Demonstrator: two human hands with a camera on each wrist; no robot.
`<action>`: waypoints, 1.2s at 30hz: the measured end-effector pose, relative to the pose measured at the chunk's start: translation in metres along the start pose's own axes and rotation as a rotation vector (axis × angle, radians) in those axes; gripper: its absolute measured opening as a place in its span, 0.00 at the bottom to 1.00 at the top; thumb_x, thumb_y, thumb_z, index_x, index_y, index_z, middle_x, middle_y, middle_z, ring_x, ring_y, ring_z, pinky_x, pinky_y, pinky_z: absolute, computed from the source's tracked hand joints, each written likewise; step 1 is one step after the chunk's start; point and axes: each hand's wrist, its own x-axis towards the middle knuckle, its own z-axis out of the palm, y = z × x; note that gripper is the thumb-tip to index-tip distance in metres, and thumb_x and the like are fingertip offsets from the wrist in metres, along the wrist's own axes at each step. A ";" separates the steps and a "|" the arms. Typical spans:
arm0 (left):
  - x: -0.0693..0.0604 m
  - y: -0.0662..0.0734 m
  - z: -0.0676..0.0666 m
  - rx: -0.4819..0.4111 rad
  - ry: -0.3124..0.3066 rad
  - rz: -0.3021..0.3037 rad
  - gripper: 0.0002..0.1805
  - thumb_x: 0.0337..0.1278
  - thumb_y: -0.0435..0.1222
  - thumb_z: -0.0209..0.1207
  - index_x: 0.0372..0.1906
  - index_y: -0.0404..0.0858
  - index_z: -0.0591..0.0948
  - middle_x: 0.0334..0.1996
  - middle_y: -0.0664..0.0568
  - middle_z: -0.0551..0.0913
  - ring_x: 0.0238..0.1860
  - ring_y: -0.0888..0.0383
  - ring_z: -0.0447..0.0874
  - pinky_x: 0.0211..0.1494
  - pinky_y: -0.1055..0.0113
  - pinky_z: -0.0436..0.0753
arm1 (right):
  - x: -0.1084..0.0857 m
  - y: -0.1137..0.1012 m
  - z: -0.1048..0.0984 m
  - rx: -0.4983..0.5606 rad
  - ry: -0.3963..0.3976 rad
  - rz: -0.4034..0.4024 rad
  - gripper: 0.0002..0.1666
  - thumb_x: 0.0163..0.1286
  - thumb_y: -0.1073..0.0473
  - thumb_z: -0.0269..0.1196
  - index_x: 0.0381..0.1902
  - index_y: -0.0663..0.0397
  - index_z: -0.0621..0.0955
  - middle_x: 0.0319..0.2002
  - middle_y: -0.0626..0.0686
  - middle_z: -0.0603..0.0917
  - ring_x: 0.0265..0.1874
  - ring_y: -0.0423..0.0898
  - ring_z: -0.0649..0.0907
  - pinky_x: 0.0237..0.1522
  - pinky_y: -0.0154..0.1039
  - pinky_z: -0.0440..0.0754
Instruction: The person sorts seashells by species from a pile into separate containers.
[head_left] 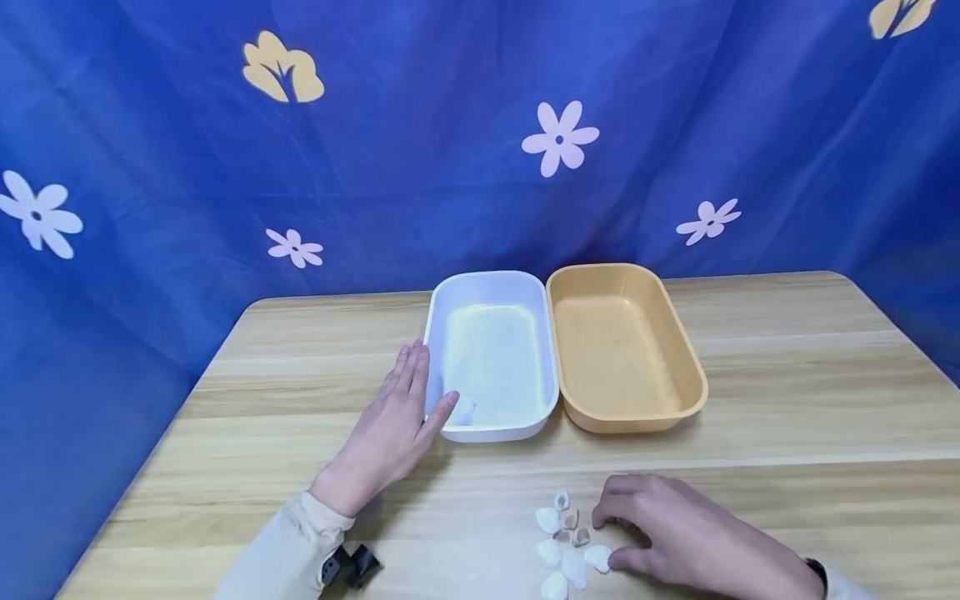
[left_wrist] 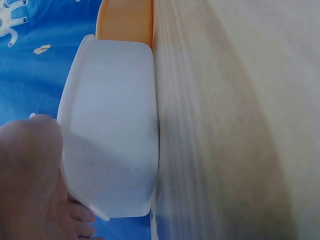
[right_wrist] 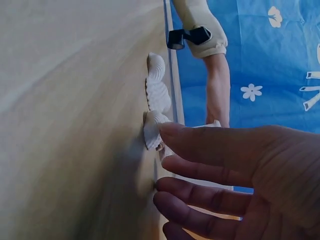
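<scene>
My left hand [head_left: 386,421] rests along the near left side of a white plastic basin [head_left: 495,433], its fingers straight and its thumb over the rim. One white seashell [head_left: 463,410] lies inside, at the near left corner. Several white shells and small brown shells [head_left: 570,518] form a loose cluster on the table. At their right side, my right hand [head_left: 671,533] reaches low with thumb and fingers apart. Its thumb tip is at the edge of a ribbed white shell [head_left: 597,557], also seen as the nearest shell [right_wrist: 154,131] in the right wrist view.
A yellow-orange basin [head_left: 626,421] stands directly against the white one's right side. Both are on a wood-grain table [head_left: 787,375]. Behind the table hangs a blue cloth [head_left: 420,167] with flowers. A black camera mount [head_left: 351,567] is on my left wrist.
</scene>
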 end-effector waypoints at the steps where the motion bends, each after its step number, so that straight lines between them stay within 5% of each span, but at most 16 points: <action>1: 0.000 0.000 0.000 0.001 -0.003 -0.004 0.44 0.73 0.57 0.34 0.73 0.23 0.49 0.74 0.32 0.48 0.75 0.40 0.42 0.75 0.48 0.51 | 0.000 0.001 0.000 0.001 -0.005 -0.005 0.14 0.50 0.53 0.74 0.36 0.41 0.83 0.33 0.32 0.74 0.29 0.28 0.71 0.30 0.25 0.72; 10: 0.000 0.002 0.001 0.009 0.003 -0.013 0.43 0.73 0.57 0.35 0.72 0.23 0.49 0.73 0.32 0.48 0.75 0.40 0.42 0.75 0.48 0.52 | -0.001 0.002 0.003 0.010 -0.072 -0.035 0.15 0.52 0.56 0.74 0.38 0.41 0.83 0.35 0.32 0.73 0.31 0.28 0.71 0.31 0.22 0.70; 18: 0.000 0.001 0.000 0.022 0.008 -0.006 0.43 0.74 0.56 0.36 0.72 0.22 0.48 0.73 0.31 0.48 0.75 0.40 0.41 0.75 0.48 0.52 | 0.002 -0.003 -0.001 0.104 -0.243 0.136 0.13 0.61 0.51 0.69 0.44 0.33 0.82 0.38 0.30 0.73 0.34 0.30 0.72 0.34 0.29 0.75; 25: 0.000 0.000 -0.002 0.028 -0.008 0.024 0.41 0.75 0.55 0.34 0.73 0.23 0.48 0.74 0.32 0.46 0.75 0.41 0.39 0.75 0.48 0.51 | 0.000 -0.002 0.003 0.064 -0.185 0.032 0.12 0.60 0.52 0.69 0.42 0.36 0.81 0.36 0.31 0.71 0.34 0.29 0.71 0.34 0.28 0.76; 31: -0.001 0.000 -0.003 0.014 -0.023 0.016 0.39 0.76 0.53 0.30 0.74 0.25 0.45 0.75 0.35 0.42 0.76 0.44 0.36 0.76 0.49 0.48 | 0.002 -0.002 0.005 0.095 -0.199 0.035 0.12 0.61 0.51 0.69 0.43 0.34 0.81 0.36 0.30 0.71 0.34 0.29 0.72 0.34 0.29 0.76; 36: -0.001 -0.001 -0.004 0.020 -0.010 0.040 0.38 0.76 0.51 0.31 0.74 0.25 0.45 0.75 0.35 0.42 0.76 0.44 0.36 0.76 0.49 0.48 | 0.001 -0.001 0.010 0.059 -0.103 -0.049 0.14 0.58 0.51 0.70 0.42 0.35 0.80 0.40 0.32 0.72 0.37 0.29 0.73 0.36 0.30 0.77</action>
